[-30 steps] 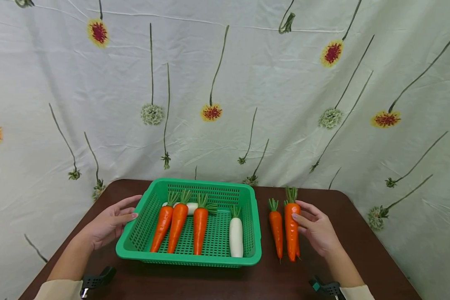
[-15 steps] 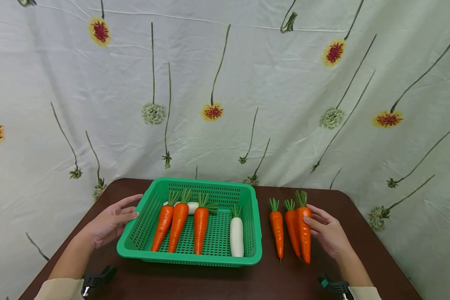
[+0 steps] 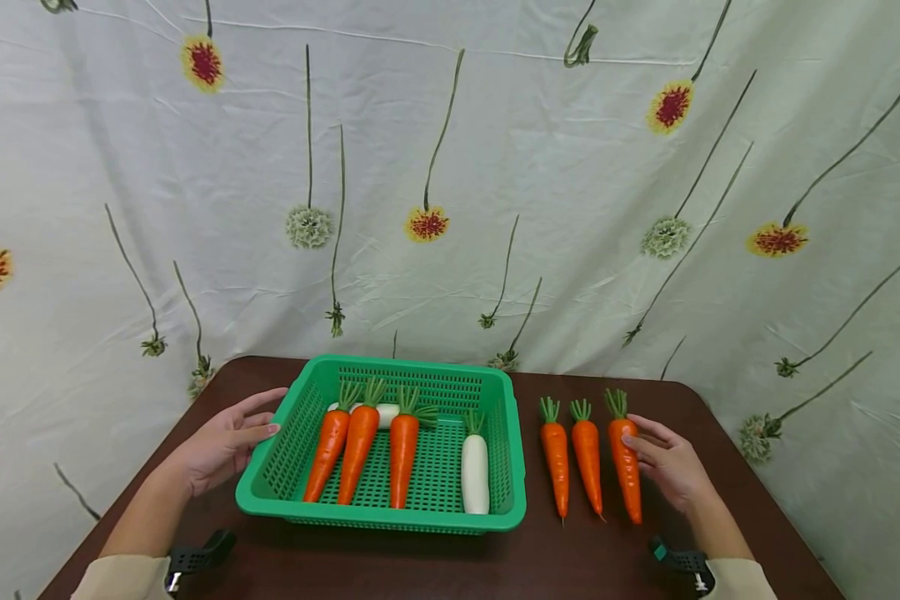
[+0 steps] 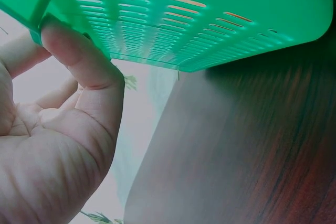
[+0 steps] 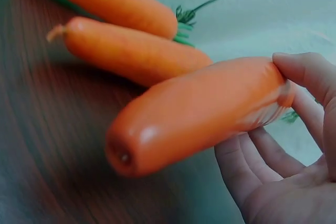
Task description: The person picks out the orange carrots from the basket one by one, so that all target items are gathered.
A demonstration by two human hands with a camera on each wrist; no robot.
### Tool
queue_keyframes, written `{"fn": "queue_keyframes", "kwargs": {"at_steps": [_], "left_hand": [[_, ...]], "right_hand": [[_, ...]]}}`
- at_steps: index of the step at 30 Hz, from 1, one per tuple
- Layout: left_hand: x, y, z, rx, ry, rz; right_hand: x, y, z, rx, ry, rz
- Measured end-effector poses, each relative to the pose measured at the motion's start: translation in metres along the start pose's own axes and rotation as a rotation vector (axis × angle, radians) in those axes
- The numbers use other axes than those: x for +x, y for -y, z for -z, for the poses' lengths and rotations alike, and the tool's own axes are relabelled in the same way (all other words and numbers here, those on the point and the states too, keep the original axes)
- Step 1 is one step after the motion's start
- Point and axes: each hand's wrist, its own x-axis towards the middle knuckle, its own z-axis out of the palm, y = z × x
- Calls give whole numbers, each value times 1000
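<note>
The right hand (image 3: 671, 465) pinches a glossy orange, tapering carrot with green leaf stubs (image 3: 626, 471) from its right side, near the leafy end, the long axis running from leaves at the far side to tip towards the person. That carrot is the rightmost of a row, just beside a similar orange carrot (image 3: 587, 458) and well apart from the green plastic perforated basket (image 3: 390, 518), whose left rim the left hand (image 3: 221, 442) touches with loosely spread fingers.

Curtained nook: table (image 3: 390, 568), floral cloth (image 3: 547, 150)
</note>
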Motion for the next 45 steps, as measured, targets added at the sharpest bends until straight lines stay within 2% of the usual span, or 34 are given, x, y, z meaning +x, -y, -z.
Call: {"fn": "queue_keyframes", "kwargs": {"at_steps": [13,25,38,45], "left_hand": [[0,0,0,-10,15,-10],[0,0,1,-19,21,-6],[2,-1,-1,0,15,2],[1,-2,1,20,0,16]], "right_hand": [[18,-5,14,-146,19,-76],[29,-4,14,-300,68,-43],[35,-4,11,-356,50,-26],[35,-7,11,-326,61,-36]]}}
